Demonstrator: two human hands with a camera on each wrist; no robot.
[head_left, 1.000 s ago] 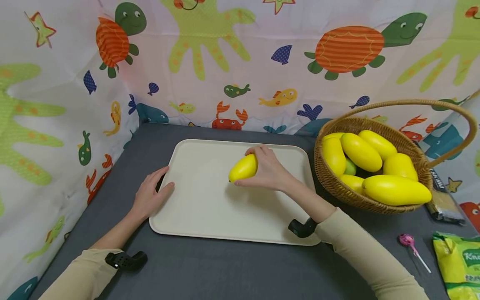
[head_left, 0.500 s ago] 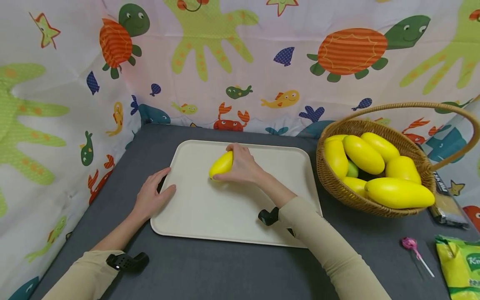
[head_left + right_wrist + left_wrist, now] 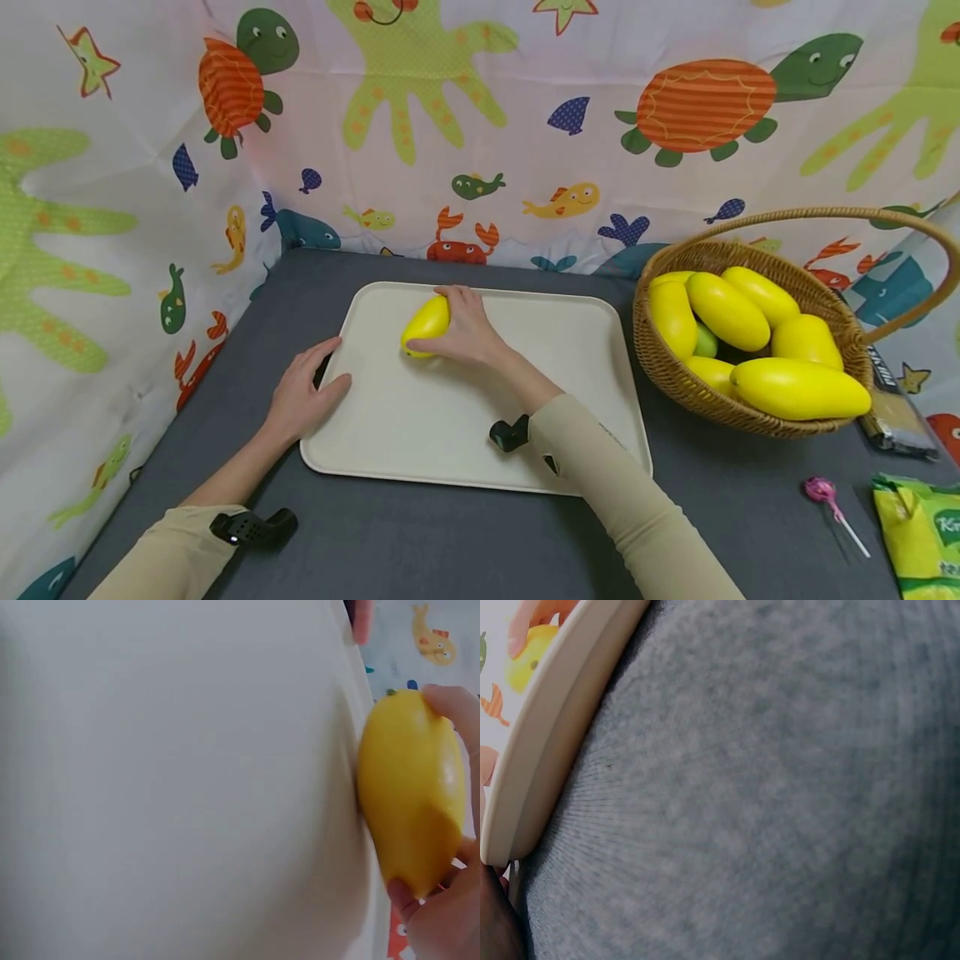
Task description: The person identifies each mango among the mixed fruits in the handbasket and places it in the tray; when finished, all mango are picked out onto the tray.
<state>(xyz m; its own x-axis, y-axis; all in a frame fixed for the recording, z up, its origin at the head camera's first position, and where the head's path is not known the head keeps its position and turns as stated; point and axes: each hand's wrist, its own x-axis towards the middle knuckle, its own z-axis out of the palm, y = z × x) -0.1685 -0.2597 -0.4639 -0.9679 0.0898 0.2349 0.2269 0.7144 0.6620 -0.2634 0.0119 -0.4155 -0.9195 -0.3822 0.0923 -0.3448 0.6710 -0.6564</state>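
My right hand [image 3: 467, 329] grips a smooth yellow mango [image 3: 425, 325] over the left half of the cream tray [image 3: 480, 433]. Thumb and fingers hold the mango at its two ends, and the right wrist view shows the mango [image 3: 409, 787] tilted, with a small dark stem spot, close over the tray surface. My left hand [image 3: 303, 396] rests at the tray's left edge, fingers extended along the rim and thumb over the tray. In the left wrist view only part of this hand [image 3: 499, 919] shows, below the tray's corner.
A wicker basket [image 3: 678, 392] with a tall handle holds several yellow mangoes and a green fruit at the right. Nearby lie a dark-topped packet [image 3: 896, 417], a pink lollipop [image 3: 821, 492] and a yellow-green packet [image 3: 918, 533]. A printed cloth [image 3: 480, 108] stands behind the grey table [image 3: 420, 533].
My right hand has carried the mango leftward across the tray, from its middle toward the left side, and lower. My left hand has stayed at the tray's edge.
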